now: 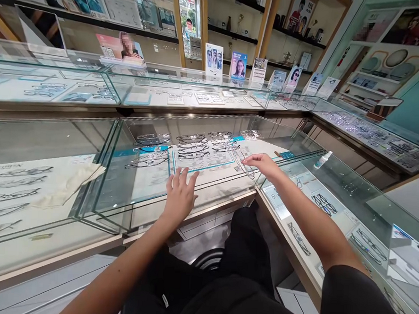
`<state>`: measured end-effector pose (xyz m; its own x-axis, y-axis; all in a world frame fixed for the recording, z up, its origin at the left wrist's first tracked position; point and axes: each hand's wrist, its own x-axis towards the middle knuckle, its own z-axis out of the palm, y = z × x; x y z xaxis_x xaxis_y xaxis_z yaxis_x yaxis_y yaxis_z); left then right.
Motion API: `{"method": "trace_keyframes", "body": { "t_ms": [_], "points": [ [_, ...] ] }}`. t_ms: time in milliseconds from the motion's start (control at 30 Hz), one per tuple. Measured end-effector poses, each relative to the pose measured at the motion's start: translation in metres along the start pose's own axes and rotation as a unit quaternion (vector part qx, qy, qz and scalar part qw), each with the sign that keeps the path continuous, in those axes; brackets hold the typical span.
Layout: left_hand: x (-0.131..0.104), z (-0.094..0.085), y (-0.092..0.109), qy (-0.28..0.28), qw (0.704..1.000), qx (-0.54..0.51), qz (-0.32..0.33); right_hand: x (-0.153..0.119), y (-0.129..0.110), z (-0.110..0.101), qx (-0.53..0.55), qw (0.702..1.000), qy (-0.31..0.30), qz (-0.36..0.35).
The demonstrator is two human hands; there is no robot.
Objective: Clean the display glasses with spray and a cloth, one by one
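Note:
My right hand (264,166) pinches a pair of thin-framed eyeglasses (248,172) above the right part of the glass display case (207,187). My left hand (181,193) is over the front edge of the same case, its fingers spread and nothing in them. Beyond the hands, several pairs of eyeglasses (192,152) sit in short columns, one column at the left (149,157) and another close to the held pair (222,141). A blue-edged sheet (209,166) shows beneath them.
A cream cloth (71,186) lies on the left case, near a row of eyeglasses (10,194). On the right case stand a small white spray bottle (323,160) and a white box (411,257). More glass cases (185,87) with upright cards (238,65) run along the back.

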<state>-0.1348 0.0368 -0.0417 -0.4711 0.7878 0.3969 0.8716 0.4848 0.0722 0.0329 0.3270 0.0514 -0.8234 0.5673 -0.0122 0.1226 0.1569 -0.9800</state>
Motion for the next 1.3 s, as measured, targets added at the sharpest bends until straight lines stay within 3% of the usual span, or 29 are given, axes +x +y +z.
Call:
{"method": "trace_keyframes", "body": {
  "t_ms": [167,333,433,533,600,633,700,767,833,867,1000,1067,1133,1200,1300],
  "points": [
    [0.012,0.013,-0.012,-0.020,1.000,-0.008,0.002,0.000,-0.007,0.021,0.030,0.999,-0.016,0.001],
    [0.014,0.017,-0.009,-0.032,0.999,0.018,0.000,0.006,-0.007,0.042,0.047,0.999,-0.022,-0.003],
    [0.014,0.011,-0.006,-0.036,0.999,0.008,-0.005,0.014,-0.007,0.055,0.056,0.998,-0.026,-0.011],
    [0.032,-0.007,-0.012,-0.050,0.988,-0.139,-0.042,0.028,-0.010,0.069,0.047,0.997,-0.018,-0.062],
    [0.057,-0.023,-0.021,-0.070,0.933,-0.335,-0.112,0.042,-0.015,0.080,0.014,0.986,-0.005,-0.164],
    [0.072,-0.031,-0.026,-0.084,0.880,-0.439,-0.160,0.049,-0.019,0.086,-0.013,0.974,0.002,-0.225],
    [0.104,-0.047,-0.039,-0.183,0.733,-0.618,-0.220,0.064,-0.028,0.098,-0.078,0.939,0.023,-0.334],
    [0.135,-0.058,-0.053,-0.265,0.610,-0.716,-0.213,0.080,-0.038,0.108,-0.144,0.903,0.042,-0.402],
    [0.158,-0.065,-0.066,-0.274,0.548,-0.765,-0.201,0.098,-0.046,0.115,-0.199,0.876,0.051,-0.437],
    [0.167,-0.066,-0.072,-0.260,0.539,-0.777,-0.194,0.106,-0.050,0.118,-0.221,0.865,0.049,-0.447],
    [0.190,-0.062,-0.094,-0.186,0.577,-0.776,-0.174,0.138,-0.062,0.128,-0.265,0.837,0.037,-0.478],
    [0.196,-0.057,-0.104,-0.147,0.600,-0.767,-0.174,0.151,-0.065,0.135,-0.248,0.838,0.052,-0.483],
    [0.199,-0.049,-0.112,-0.077,0.632,-0.752,-0.170,0.163,-0.065,0.146,-0.188,0.866,0.077,-0.458],
    [0.199,-0.040,-0.119,0.006,0.673,-0.722,-0.159,0.175,-0.060,0.159,-0.094,0.913,0.064,-0.392],
    [0.192,-0.027,-0.124,0.067,0.729,-0.666,-0.145,0.191,-0.044,0.175,0.055,0.964,-0.071,-0.252]
  ]
}}
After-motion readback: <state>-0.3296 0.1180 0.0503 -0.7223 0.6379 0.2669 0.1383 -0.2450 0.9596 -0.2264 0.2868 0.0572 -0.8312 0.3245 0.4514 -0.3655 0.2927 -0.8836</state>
